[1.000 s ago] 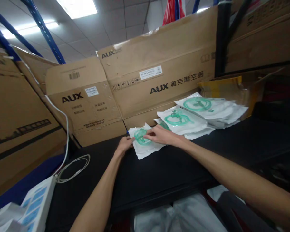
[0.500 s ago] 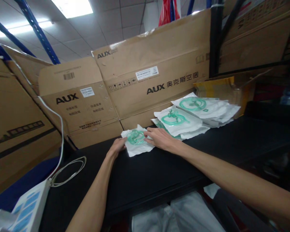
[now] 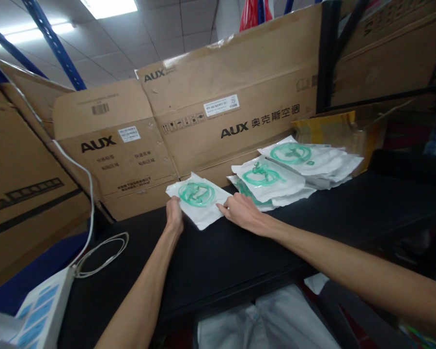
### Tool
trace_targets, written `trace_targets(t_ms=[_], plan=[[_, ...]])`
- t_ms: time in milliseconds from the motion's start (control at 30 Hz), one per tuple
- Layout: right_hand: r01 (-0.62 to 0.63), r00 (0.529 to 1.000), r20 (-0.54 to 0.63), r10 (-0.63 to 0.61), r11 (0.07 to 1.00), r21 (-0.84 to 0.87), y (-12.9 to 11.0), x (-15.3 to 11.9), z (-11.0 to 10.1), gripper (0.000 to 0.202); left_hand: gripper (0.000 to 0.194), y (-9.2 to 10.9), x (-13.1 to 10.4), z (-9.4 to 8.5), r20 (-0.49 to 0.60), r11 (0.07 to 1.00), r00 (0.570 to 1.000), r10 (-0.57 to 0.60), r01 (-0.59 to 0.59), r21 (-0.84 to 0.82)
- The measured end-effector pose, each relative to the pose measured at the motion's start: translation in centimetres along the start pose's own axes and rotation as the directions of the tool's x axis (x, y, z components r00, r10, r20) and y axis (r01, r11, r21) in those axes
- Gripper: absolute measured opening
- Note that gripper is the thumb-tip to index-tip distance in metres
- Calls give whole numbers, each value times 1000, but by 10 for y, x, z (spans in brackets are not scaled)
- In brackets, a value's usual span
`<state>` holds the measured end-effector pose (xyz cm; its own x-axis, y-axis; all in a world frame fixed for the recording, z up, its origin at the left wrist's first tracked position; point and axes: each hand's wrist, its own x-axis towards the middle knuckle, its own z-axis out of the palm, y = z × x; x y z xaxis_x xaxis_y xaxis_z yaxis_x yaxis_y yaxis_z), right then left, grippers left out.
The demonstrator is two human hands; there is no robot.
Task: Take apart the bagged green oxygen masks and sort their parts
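Observation:
A white pouch (image 3: pixel 207 217) with coiled green tubing behind its clear face is held tilted above the black table, spread between both hands. My left hand (image 3: pixel 174 213) grips its left edge, the fingers partly hidden behind it. On the opposite side, my right hand (image 3: pixel 241 211) pinches the pouch's right edge between thumb and fingers. Just beyond my right hand lies a stack of similar pouches (image 3: pixel 263 182), and a second stack (image 3: pixel 294 154) overlaps it farther right. Green coiled tubing shows in the top pouch of each.
Large cardboard sheets (image 3: pixel 240 106) stand along the back of the black table (image 3: pixel 218 271). An open carton (image 3: pixel 370 131) sits behind the pouches at right. At left are a looped white cable (image 3: pixel 105 259) and a white box with blue panels (image 3: pixel 39 310).
The pouch has been lifted and pulled out wider, its face now flatter and more visible. My left hand has moved left and slightly up; my right hand has shifted from its face to its right edge.

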<state>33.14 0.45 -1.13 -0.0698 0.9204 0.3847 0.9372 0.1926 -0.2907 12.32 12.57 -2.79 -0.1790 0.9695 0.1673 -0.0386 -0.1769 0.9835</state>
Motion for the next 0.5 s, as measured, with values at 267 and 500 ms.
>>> trace_targets(t_ms=[267, 500], plan=[[-43, 996, -58, 75, 905, 424, 15, 17, -4, 41, 18, 23, -14, 5, 87, 946, 996, 13, 16, -324], [-207, 978, 175, 113, 602, 771, 26, 30, 1, 48, 16, 26, -15, 7, 206, 928, 978, -44, 116, -354]])
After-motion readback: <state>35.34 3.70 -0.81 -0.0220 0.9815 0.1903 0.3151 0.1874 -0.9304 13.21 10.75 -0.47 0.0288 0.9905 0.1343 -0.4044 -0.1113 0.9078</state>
